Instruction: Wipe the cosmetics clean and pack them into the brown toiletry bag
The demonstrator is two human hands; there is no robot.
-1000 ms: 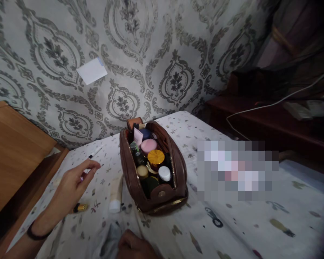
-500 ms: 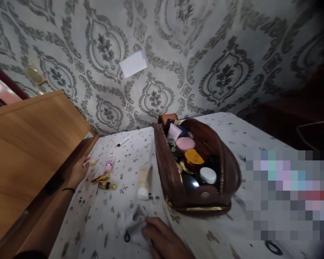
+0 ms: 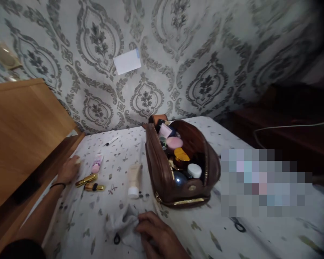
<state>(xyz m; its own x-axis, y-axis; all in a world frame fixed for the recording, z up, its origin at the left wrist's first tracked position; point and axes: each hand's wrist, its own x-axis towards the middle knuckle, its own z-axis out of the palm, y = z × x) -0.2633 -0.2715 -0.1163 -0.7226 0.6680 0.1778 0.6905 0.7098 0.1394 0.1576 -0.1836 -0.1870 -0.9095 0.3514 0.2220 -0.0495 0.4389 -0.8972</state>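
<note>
The left hand (image 3: 67, 169) is set down at the left edge of the sheet (image 3: 110, 208), close to the wooden board (image 3: 29, 111). A pale thing (image 3: 78, 160) is seen at its fingertips, on the side turned to the bag (image 3: 158, 167); because of blur, it cannot be told whether the grip is closed on it or only laid against it, nor how its long axis is turned.

The bag is placed well to the right of that hand, unzipped and filled with jars. Its long axis is pointed away from the person, with the far end angled a little to the left. The space between is occupied first by the pink tube (image 3: 97, 163) and two gold tubes (image 3: 86, 180), all near the left hand, then by the cream tube (image 3: 134, 180), which is laid roughly lengthwise beside the bag, cap toward the person.

The bag is more nearly reached by the right hand (image 3: 162, 233), held just short of its near end. Bunched fabric (image 3: 125, 225) is met by the curled fingers there; whether it is pinched cannot be told. The pale thing and small tubes are closest to the left hand.
</note>
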